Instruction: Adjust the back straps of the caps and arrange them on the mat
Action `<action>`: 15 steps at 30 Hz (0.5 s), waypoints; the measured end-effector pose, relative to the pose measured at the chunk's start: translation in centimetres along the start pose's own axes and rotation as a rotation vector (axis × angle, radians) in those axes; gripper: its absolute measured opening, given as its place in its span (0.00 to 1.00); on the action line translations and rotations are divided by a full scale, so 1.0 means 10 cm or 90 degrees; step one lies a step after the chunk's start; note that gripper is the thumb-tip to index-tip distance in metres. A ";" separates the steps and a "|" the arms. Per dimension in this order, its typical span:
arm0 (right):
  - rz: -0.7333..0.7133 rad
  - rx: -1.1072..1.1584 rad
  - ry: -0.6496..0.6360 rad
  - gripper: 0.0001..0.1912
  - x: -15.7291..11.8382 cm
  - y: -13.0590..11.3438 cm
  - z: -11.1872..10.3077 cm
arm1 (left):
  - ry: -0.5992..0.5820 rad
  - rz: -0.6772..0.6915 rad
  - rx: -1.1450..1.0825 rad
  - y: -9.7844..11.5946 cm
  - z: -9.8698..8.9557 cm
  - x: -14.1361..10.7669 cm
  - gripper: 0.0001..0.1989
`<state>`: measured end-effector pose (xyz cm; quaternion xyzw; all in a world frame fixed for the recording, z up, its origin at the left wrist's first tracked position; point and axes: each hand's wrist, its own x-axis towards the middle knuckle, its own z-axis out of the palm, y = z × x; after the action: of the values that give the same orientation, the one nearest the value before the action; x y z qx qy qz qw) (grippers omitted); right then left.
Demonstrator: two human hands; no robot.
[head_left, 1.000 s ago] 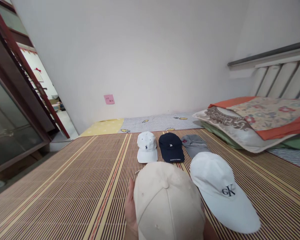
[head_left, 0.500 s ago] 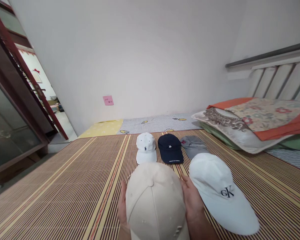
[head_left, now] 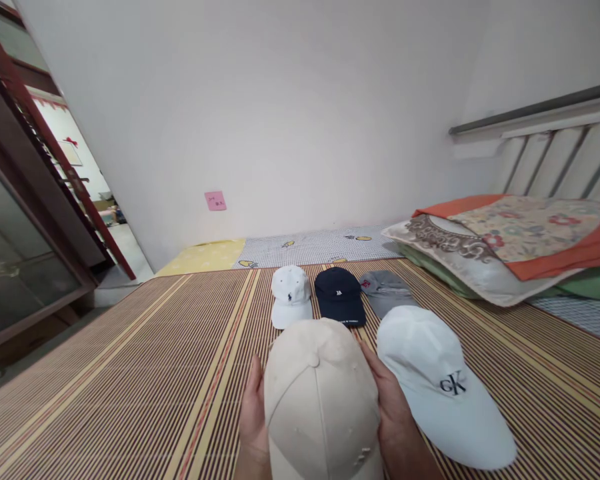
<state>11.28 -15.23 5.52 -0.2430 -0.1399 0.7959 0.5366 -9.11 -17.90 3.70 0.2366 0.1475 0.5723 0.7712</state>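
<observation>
A beige baseball cap [head_left: 325, 393] is held between my two hands at the bottom middle, its crown toward me. My left hand [head_left: 253, 410] grips its left side and my right hand [head_left: 393, 400] its right side; the fingers underneath are hidden. To the right of my right hand lies a white cap [head_left: 440, 380] with a dark "CK" mark and a long brim. Beyond the beige cap a white cap [head_left: 291, 297] with a small dark logo, a navy cap [head_left: 339, 297] and a grey cap [head_left: 386, 292] sit in a row, the grey one partly covered by the CK cap.
A striped bamboo mat [head_left: 130, 373] covers the bed. At the right, a pillow [head_left: 455, 250] lies under an orange-edged floral cloth [head_left: 545, 227]. A radiator [head_left: 565, 160] stands behind it. A pink note [head_left: 215, 201] is stuck on the wall; a doorway [head_left: 80, 157] opens at left.
The beige cap, with both hands on it, has shifted slightly to the right and a little up in view. The other caps rest where they were.
</observation>
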 end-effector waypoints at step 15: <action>0.084 -0.023 0.023 0.24 0.15 -0.03 -0.21 | 0.048 -0.065 -0.097 -0.03 -0.17 0.06 0.21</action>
<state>12.23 -13.80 3.53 -0.2754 -0.1282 0.8226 0.4807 -9.56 -17.01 2.13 0.1476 0.1444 0.5504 0.8089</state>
